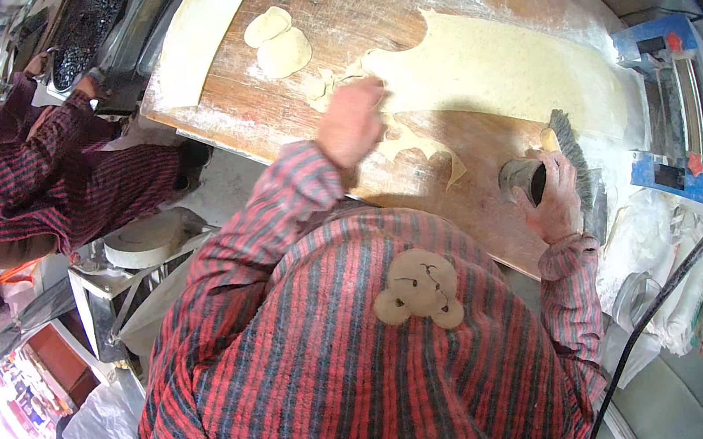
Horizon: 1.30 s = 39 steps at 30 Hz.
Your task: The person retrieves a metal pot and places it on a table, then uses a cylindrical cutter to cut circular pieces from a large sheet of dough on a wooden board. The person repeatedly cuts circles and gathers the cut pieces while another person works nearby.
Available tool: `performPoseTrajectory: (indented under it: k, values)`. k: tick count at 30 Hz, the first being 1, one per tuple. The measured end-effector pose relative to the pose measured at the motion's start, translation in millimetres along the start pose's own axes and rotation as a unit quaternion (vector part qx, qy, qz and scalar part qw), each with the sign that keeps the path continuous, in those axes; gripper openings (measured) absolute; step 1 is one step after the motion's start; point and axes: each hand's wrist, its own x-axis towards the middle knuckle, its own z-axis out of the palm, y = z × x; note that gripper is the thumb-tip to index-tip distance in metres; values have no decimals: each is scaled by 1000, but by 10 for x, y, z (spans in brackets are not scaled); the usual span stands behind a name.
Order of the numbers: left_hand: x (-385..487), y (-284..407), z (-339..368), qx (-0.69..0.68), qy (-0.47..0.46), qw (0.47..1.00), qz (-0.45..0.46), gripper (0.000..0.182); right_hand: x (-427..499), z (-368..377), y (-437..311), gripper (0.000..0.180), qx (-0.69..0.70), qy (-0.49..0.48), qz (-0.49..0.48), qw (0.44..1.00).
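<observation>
My left hand, slightly blurred, is curled over crumpled dough scrap at the ragged edge of a thin rolled dough sheet. Its fingertips are hidden, but the scrap runs into its grip. A scalloped strip of cut-out dough lies just right of that wrist. My right hand grips a round, can-like metal cutter, tilted so its dark hollow shows. Beyond those fingers lies a bristle brush with a wooden handle. Dough rounds overlap on the board to the left.
A long dough strip lies along the left of the floured wooden table. At the right stands a blue-and-white roller machine, with plastic bags below it. A black cable hangs nearby. At left, another person works beside dark equipment.
</observation>
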Motion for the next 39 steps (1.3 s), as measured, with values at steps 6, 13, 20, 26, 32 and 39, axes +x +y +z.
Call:
performPoseTrajectory:
  k: [6, 13, 20, 26, 32, 39]
  values:
    - [-179, 74, -27, 110, -283, 950, 76, 58, -31, 30, 20, 63, -20, -2, 18, 1000]
    - [522, -41, -27, 77, -248, 965, 29, 81, -40, 95, 127, 66, -61, -14, 13, 998]
    - [278, -648, -99, 246, -131, 960, 28, 72, 411, -178, -406, 66, 18, -51, 61, 997]
    - [74, -580, -53, 33, -90, 995, 33, 43, 1514, 28, -1019, 57, 83, -40, -191, 977]
    - [198, -578, -213, 10, -38, 998, 43, 47, 2088, 198, -1034, 59, 61, -99, -327, 938]
    - [703, -718, 334, -30, -67, 993, 91, 52, 2224, 550, -949, 60, 78, -38, -401, 912]
